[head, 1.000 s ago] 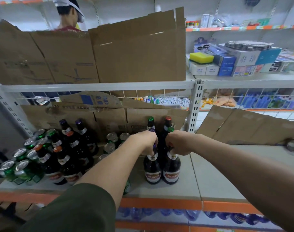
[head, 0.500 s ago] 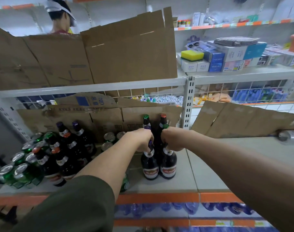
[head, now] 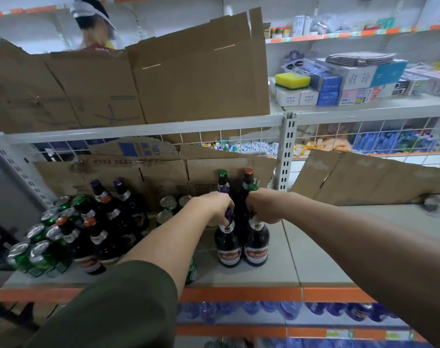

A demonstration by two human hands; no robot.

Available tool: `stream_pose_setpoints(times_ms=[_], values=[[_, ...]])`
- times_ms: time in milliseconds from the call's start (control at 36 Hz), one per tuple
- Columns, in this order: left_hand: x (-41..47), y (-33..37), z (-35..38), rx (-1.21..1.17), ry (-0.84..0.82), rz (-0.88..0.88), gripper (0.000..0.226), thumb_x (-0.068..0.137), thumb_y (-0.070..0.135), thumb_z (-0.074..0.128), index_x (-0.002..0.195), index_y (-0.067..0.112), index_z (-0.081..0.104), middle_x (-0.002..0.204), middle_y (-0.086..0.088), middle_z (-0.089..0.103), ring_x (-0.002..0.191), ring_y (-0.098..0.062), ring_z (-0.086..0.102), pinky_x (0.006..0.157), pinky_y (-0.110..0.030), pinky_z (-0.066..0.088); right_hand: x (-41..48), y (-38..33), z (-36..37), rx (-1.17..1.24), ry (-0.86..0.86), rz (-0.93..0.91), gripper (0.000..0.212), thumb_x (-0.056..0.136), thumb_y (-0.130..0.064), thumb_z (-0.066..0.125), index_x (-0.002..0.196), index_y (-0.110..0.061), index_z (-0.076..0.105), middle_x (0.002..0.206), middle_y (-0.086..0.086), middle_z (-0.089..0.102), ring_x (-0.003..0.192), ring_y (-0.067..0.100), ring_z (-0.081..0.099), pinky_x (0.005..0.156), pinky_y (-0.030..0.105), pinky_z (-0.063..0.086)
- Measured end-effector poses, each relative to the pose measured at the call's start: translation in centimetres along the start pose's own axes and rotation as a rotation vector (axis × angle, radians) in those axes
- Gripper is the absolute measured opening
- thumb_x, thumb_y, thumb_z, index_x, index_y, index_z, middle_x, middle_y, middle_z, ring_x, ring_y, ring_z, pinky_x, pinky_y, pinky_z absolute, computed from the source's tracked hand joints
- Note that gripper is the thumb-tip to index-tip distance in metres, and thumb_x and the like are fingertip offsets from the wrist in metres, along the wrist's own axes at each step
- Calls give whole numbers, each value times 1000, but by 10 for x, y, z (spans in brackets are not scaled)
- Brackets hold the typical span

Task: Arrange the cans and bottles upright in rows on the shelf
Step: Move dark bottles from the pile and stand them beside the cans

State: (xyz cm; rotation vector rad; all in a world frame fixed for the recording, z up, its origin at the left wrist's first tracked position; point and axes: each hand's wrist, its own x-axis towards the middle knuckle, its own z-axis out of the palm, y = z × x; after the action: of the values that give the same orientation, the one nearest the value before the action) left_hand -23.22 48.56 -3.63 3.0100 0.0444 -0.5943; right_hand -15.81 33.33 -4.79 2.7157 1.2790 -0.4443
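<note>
Two dark beer bottles stand upright side by side on the grey shelf [head: 276, 272]. My left hand [head: 212, 207] grips the neck of the left bottle [head: 226, 247]. My right hand [head: 264, 205] grips the neck of the right bottle [head: 256, 244]. Behind them stand more dark bottles [head: 222, 182] in a row going back. To the left is a cluster of dark bottles [head: 106, 222], some tilted, and green cans [head: 38, 252]. More cans [head: 168, 205] stand behind my left forearm.
Flattened cardboard [head: 364, 179] leans along the shelf's back. A clear bottle [head: 437, 204] lies on its side at the far right. A white upright post [head: 286, 151] divides the shelf bays. Another person [head: 93, 23] stands beyond the upper shelf. Water bottles [head: 264, 310] fill the shelf below.
Both hands keep hold of the two bottle necks. The bottles stay at about the same place on the shelf; only the camera view has shifted slightly.
</note>
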Motion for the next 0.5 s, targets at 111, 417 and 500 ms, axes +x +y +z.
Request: stream_pose_setpoints(times_ms=[111, 417, 500], values=[[0, 1, -1, 5, 0, 2, 34, 95, 24, 68, 128, 18, 62, 123, -7, 61, 106, -28, 59, 77, -37, 48, -1, 1, 0, 12, 1, 3, 28, 93, -24, 68, 114, -7, 65, 104, 8, 66, 92, 23, 64, 74, 30, 54], [-4, -7, 1, 1, 9, 50, 32, 96, 24, 66, 127, 18, 60, 127, -7, 59, 111, -29, 56, 89, -42, 52, -7, 3, 4, 40, 29, 7, 24, 92, -25, 67, 111, -11, 63, 92, 3, 57, 84, 25, 56, 68, 29, 42], [-3, -8, 3, -9, 8, 51, 30, 96, 25, 66, 125, 19, 60, 125, -6, 60, 110, -28, 57, 89, -43, 52, -9, 2, 5, 34, 29, 20, 23, 92, -26, 66, 111, -13, 62, 94, 4, 59, 85, 25, 57, 70, 32, 46]])
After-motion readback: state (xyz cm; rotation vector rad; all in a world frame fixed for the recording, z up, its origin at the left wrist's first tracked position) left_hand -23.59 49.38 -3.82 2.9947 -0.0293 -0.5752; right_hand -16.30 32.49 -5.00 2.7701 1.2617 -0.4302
